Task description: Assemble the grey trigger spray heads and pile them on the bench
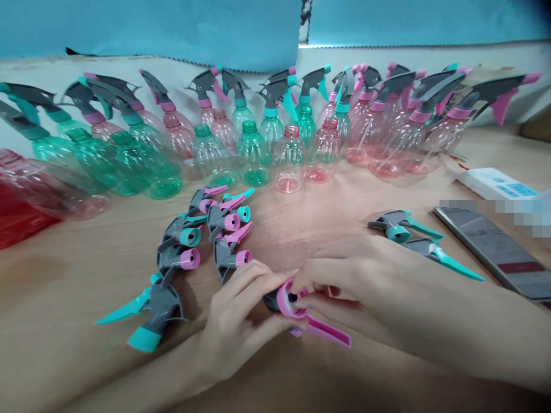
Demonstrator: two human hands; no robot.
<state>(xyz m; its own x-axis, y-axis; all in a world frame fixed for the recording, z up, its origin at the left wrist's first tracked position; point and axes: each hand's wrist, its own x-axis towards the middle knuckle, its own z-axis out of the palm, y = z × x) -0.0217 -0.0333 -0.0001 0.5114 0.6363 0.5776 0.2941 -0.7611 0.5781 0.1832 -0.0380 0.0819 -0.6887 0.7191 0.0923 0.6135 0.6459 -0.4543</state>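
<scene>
Low over the front of the table, my left hand (241,318) grips a grey and pink trigger spray head (286,298), its pink collar turned up toward me and its pink trigger pointing down to the right. My right hand (344,275) is closed at the collar's opening, fingertips pinched together there; whatever small part they hold is hidden. Left of my hands lie several loose spray heads, among them a grey and teal spray head (161,307) and a pink-collared one (224,255). Beyond my right hand rest two more teal-trigger spray heads (398,229).
Along the back wall stand several green and pink bottles, many with spray heads fitted; an open green bottle (253,155) and an open pink bottle (289,163) are in front. A phone (491,246) and a white device (495,182) lie right. Something red (21,215) sits far left.
</scene>
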